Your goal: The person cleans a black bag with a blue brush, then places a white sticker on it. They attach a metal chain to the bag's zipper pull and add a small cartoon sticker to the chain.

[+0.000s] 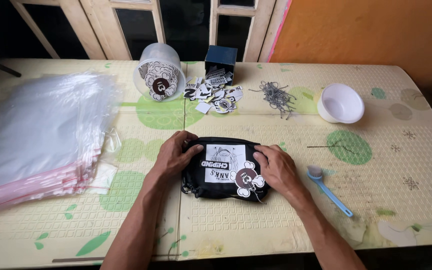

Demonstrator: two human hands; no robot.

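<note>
A small black pouch lies on the mat in front of me, with a white printed card and a brown-and-white cartoon sticker on top of it. My left hand grips the pouch's left end, fingers curled over its upper edge. My right hand rests on the pouch's right end, fingertips pressing the edge of the card beside the sticker. A short chain hangs off the pouch near my right wrist.
A thick stack of clear plastic bags lies at the left. Behind the pouch are a tipped clear tub of stickers, a dark blue box, loose stickers, a heap of metal chains, a white bowl and a blue brush.
</note>
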